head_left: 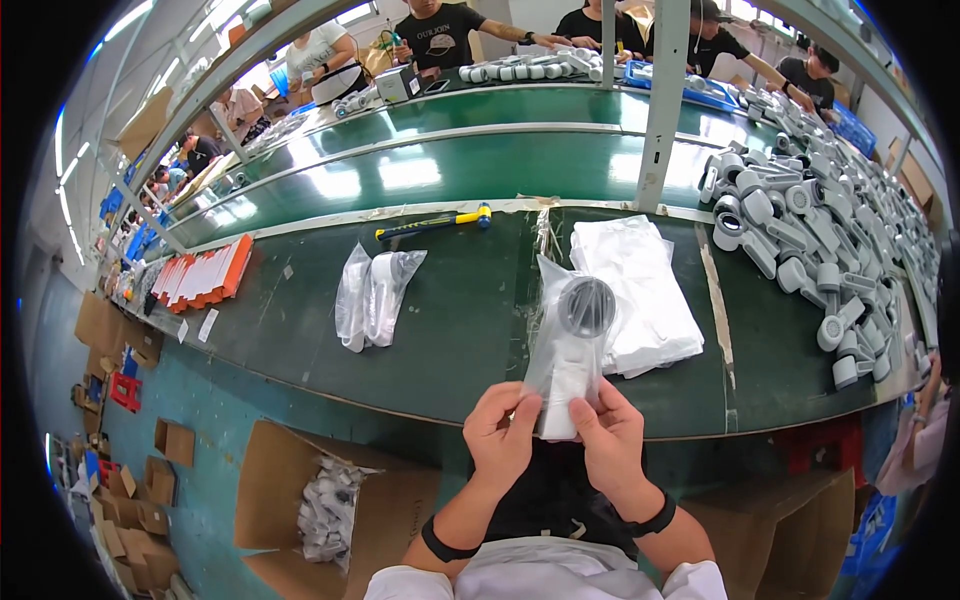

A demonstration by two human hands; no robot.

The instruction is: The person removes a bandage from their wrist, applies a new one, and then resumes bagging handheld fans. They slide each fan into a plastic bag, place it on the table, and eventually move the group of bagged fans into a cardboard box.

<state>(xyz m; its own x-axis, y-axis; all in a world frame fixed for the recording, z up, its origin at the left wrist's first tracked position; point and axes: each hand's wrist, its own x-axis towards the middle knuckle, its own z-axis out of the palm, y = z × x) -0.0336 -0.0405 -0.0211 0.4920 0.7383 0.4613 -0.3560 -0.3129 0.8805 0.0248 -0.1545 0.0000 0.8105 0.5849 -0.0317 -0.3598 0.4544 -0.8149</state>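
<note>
Both my hands hold a bagged handheld device [572,375] over the table's front edge. It has a pale handle and a round, dark-faced head that points away from me. Clear plastic wraps it. My left hand [503,432] pinches the bag on the left of the handle, while my right hand [614,440] grips the right side with its thumb on top. Just beyond lies a stack of white plastic bags [650,300], partly behind the device. Further left, two more bagged devices [378,298] lie side by side on the dark green table [460,350].
A yellow-and-black hammer [435,223] lies near the table's back edge. Unbagged grey devices [800,220] form a big heap at right. Orange-and-white boxes [205,275] stand at left. An open carton [390,500] below holds bagged pieces. Beyond a metal post [662,110], people work across a green conveyor [480,160].
</note>
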